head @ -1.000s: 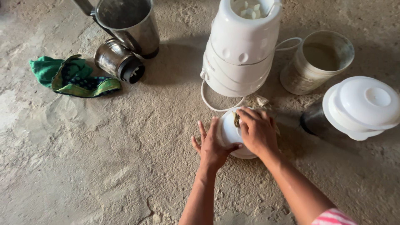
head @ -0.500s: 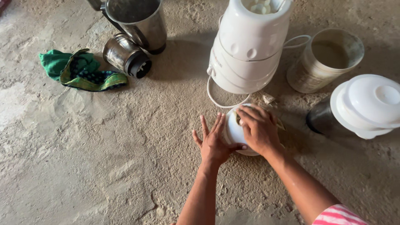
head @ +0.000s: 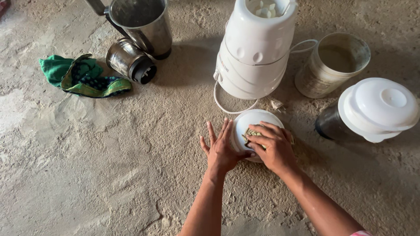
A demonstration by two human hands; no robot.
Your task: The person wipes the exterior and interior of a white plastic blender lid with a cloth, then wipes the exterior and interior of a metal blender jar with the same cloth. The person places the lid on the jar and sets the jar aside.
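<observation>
Pinching green pods (head: 252,133) | right hand (head: 272,146) fingers together | left hand (head: 221,150) splayed beside white bowl (head: 258,119)

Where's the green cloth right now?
In the head view, the green cloth lies crumpled on the floor at the upper left, just left of the small steel jar lying on its side, far from both hands.

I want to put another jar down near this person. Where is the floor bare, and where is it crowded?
Bare floor lies left of the left hand, below the green cloth and the tipped small steel jar. It is crowded on the right: the mixer base, the open tin and the white-lidded jar ring the white lid under the right hand.
</observation>
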